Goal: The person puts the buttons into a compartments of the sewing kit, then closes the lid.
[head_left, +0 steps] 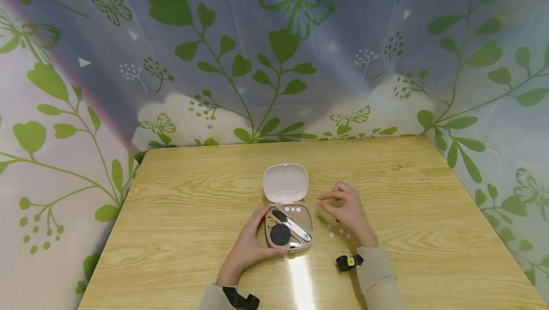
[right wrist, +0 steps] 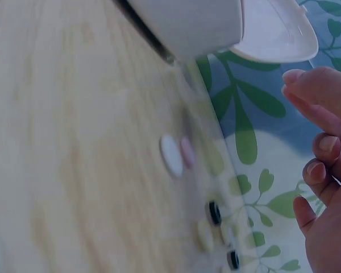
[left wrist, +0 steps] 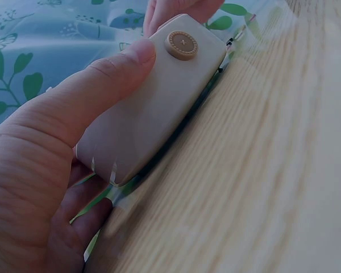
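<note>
A beige sewing box [head_left: 310, 241] stands on the table with its pale lid [head_left: 285, 182] raised. My left hand [head_left: 250, 241] grips its left side, thumb along the front wall beside a brown button-shaped catch [left wrist: 182, 45]. Inside lie a white-and-black slender tool [head_left: 296, 226] set diagonally, a black round piece [head_left: 280, 234], a gold ring-like piece [head_left: 271, 222], and small pale buttons [head_left: 293, 209] in the back compartment. My right hand [head_left: 348, 207] hovers right of the box, thumb and index tips close together; I cannot tell whether a button is between them.
Several loose buttons [right wrist: 171, 155], white, pink, yellowish and black, lie on the wooden table [head_left: 193, 191] right of the box, below my right hand. A leaf-patterned curtain [head_left: 240, 86] hangs behind the table's far edge.
</note>
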Demonstrator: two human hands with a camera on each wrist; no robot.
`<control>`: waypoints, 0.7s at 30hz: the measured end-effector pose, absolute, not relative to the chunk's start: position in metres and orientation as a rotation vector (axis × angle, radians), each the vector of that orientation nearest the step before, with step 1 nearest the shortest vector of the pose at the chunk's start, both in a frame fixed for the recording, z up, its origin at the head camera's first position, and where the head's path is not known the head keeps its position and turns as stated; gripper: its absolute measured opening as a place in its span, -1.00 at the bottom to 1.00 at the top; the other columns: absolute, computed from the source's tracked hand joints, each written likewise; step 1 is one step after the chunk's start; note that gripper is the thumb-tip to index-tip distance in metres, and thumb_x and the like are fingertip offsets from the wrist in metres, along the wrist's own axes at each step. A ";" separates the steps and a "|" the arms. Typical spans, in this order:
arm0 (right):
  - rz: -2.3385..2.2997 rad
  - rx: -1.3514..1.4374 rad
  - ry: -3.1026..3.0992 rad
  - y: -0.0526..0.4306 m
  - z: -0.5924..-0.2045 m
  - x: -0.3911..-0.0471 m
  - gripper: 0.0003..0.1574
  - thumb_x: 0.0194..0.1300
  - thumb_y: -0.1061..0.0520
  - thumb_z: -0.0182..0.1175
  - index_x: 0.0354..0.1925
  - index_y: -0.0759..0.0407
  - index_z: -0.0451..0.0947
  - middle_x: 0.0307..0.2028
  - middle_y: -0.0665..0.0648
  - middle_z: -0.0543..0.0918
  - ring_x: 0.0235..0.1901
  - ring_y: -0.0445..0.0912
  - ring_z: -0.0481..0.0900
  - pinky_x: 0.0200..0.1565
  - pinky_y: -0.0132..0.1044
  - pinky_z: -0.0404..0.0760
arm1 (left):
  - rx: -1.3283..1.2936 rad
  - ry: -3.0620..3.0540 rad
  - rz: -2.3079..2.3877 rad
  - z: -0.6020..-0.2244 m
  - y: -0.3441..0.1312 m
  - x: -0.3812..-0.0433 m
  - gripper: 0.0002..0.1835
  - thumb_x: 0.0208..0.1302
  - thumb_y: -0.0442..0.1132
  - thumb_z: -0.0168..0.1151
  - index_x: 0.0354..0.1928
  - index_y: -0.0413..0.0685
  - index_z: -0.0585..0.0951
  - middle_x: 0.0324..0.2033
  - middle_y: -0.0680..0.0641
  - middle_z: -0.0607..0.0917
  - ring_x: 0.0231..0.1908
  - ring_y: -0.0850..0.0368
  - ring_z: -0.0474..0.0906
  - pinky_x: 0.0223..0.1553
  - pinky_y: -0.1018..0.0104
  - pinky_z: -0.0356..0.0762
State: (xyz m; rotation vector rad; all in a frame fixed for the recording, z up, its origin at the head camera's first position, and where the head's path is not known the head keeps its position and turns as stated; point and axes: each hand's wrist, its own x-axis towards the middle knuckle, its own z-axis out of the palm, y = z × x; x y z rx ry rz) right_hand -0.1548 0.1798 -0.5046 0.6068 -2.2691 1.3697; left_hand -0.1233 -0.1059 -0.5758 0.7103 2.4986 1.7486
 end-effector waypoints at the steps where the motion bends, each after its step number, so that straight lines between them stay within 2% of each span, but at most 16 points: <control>1: 1.372 0.596 -2.273 0.182 -0.505 -0.154 -0.75 -0.17 0.56 0.48 -0.44 0.40 0.71 -0.57 0.20 0.39 -0.49 0.18 0.31 -0.39 -0.23 0.33 | 0.716 2.501 1.749 -0.576 -0.106 -0.124 0.24 -0.31 0.01 0.73 0.50 0.14 0.23 0.41 0.12 0.32 0.42 0.11 0.19 0.45 0.04 0.11; 6: 1.374 0.568 -2.282 0.191 -0.511 -0.151 -0.78 -0.13 0.54 0.47 -0.42 0.39 0.72 -0.55 0.34 0.39 -0.49 0.17 0.30 -0.38 -0.20 0.32 | 0.734 2.508 1.751 -0.576 -0.106 -0.125 0.24 -0.31 0.03 0.73 0.50 0.12 0.23 0.41 0.10 0.33 0.42 0.07 0.20 0.44 -0.01 0.14; 11: 1.365 0.585 -2.242 0.200 -0.516 -0.150 -0.77 -0.15 0.56 0.47 -0.43 0.41 0.71 -0.57 0.34 0.37 -0.51 0.16 0.27 -0.41 -0.18 0.29 | 0.732 2.512 1.750 -0.576 -0.106 -0.124 0.25 -0.32 0.00 0.73 0.50 0.12 0.23 0.41 0.11 0.32 0.42 0.09 0.20 0.44 0.01 0.13; 15: 1.360 0.544 -2.253 0.209 -0.518 -0.148 -0.77 -0.15 0.56 0.46 -0.43 0.40 0.71 -0.55 0.32 0.41 -0.49 0.16 0.31 -0.39 -0.25 0.33 | 0.719 2.500 1.752 -0.575 -0.105 -0.124 0.24 -0.31 -0.02 0.74 0.50 0.13 0.23 0.41 0.13 0.32 0.42 0.11 0.19 0.45 0.05 0.11; 21: 1.368 0.440 -2.319 0.221 -0.521 -0.143 -0.79 -0.10 0.53 0.47 -0.40 0.41 0.72 -0.53 0.30 0.43 -0.47 0.11 0.30 -0.38 -0.34 0.30 | 0.720 2.500 1.753 -0.574 -0.105 -0.124 0.24 -0.32 -0.03 0.74 0.50 0.10 0.24 0.41 0.10 0.33 0.42 0.09 0.20 0.45 0.01 0.12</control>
